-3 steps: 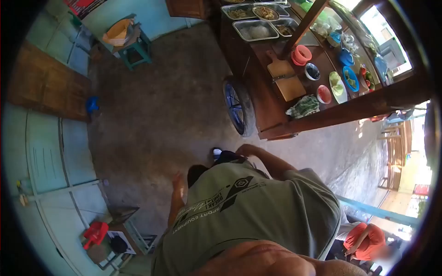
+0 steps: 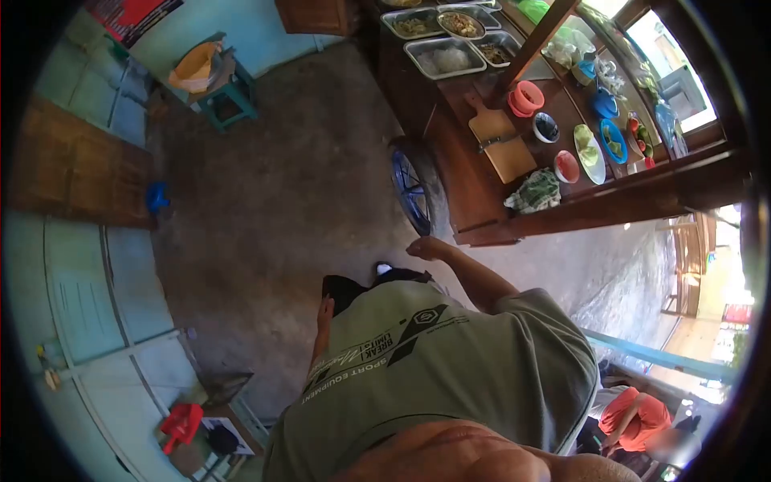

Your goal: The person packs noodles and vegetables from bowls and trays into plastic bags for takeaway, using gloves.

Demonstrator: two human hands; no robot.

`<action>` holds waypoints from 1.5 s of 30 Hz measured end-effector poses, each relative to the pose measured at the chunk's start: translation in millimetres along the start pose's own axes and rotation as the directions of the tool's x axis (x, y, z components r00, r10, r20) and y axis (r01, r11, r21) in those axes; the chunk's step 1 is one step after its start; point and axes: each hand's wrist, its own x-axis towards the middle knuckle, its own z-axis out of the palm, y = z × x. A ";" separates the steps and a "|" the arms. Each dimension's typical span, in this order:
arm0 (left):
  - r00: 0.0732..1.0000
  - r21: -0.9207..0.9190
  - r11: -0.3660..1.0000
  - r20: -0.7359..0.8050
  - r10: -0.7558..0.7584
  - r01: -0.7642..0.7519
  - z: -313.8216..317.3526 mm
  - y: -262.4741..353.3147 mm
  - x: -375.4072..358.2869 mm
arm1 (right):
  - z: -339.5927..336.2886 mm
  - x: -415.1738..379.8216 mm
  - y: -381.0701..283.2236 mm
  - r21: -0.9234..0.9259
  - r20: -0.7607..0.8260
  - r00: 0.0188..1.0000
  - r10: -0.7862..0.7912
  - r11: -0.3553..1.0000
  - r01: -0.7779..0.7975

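Note:
My left hand [image 2: 325, 309] hangs low beside the dark trousers, its fingers stretched out and nothing seen in it. My right hand [image 2: 426, 248] is out in front of the body, below the cart's wheel [image 2: 411, 191], with its fingers loosely curled and no object visible in it. Near that hand stands the wooden food cart [image 2: 474, 231]. On its top lie a cutting board [image 2: 507, 157] with a knife [image 2: 494, 142] across it and a green patterned cloth [image 2: 536, 191]. Neither hand touches these.
Metal trays [image 2: 444, 58] of food, a red container [image 2: 526, 98], a pink bowl [image 2: 566, 166] and a white dish [image 2: 590, 157] stand on the cart. A teal stool [image 2: 227, 100] is at the back left. Another person [image 2: 634, 419] in orange-red sits at the lower right.
My right hand has moved up and outward, away from the trousers. My left hand has shifted slightly right, closer to the trouser leg. The view has tilted slightly.

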 end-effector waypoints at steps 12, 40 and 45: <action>0.937 0.549 0.836 0.292 -0.193 0.001 -248.1 90.3 285.7 | -85.7 88.4 -31.0 0.856 -0.239 0.657 0.715 0.475 -0.206; 0.546 0.535 0.575 0.820 -0.174 -0.620 16.9 487.5 635.2 | -223.4 180.8 46.9 0.916 -0.302 0.131 0.944 0.326 -0.236; 0.314 0.448 0.308 0.862 -0.399 -0.839 27.4 548.6 741.0 | -127.6 209.9 -10.4 0.975 -0.034 -0.022 0.999 0.029 -0.218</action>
